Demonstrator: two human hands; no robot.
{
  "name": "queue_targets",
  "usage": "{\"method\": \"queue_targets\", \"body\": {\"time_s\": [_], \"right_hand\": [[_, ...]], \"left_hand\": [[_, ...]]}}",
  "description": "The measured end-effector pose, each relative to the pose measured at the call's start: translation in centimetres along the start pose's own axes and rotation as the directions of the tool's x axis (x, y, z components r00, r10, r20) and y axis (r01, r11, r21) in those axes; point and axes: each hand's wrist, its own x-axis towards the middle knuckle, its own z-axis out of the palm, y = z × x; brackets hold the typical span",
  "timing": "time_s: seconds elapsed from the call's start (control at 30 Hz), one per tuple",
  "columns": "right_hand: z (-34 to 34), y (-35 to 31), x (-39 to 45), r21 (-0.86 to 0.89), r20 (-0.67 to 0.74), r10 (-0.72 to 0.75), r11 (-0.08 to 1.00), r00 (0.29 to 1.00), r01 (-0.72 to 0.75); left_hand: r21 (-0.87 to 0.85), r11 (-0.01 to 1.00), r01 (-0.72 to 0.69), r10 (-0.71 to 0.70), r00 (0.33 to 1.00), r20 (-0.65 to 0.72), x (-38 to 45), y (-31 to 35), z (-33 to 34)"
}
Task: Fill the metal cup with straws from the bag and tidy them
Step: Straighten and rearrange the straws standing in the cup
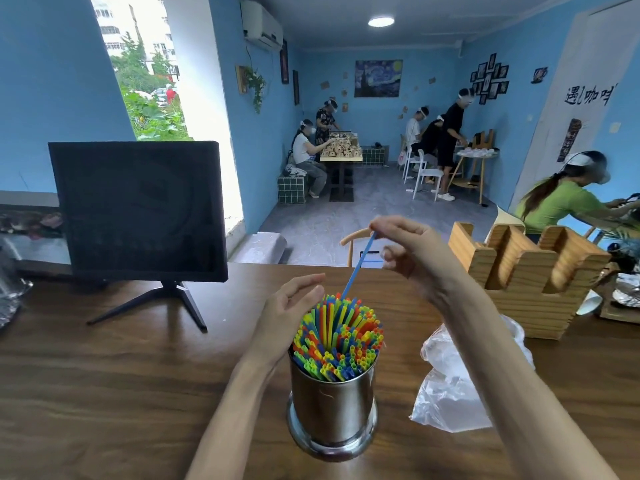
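Observation:
A shiny metal cup point(333, 408) stands on the wooden table in front of me, packed with colourful straws point(341, 337) that fan out above its rim. My right hand point(412, 252) pinches the top end of a single blue straw point(358, 266), whose lower end pokes into the bundle at the back. My left hand point(289, 315) rests against the left side of the straws, fingers spread and curved around them. A crumpled clear plastic bag point(450, 393) lies on the table to the right of the cup, under my right forearm.
A black monitor point(138, 209) on a stand sits at the left. A wooden slotted holder point(519, 271) stands at the right rear. The table's point(121, 393) far edge runs behind the cup. Several people work at tables across the room.

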Motion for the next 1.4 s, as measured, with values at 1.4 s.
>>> {"method": "queue_targets", "body": {"time_s": [1.4], "right_hand": [[-1.1, 6.7, 0.0, -0.672, 0.147, 0.167, 0.740, 0.975, -0.026]], "left_hand": [[0.395, 0.868, -0.301, 0.341, 0.939, -0.034, -0.7, 0.4, -0.8]]}}
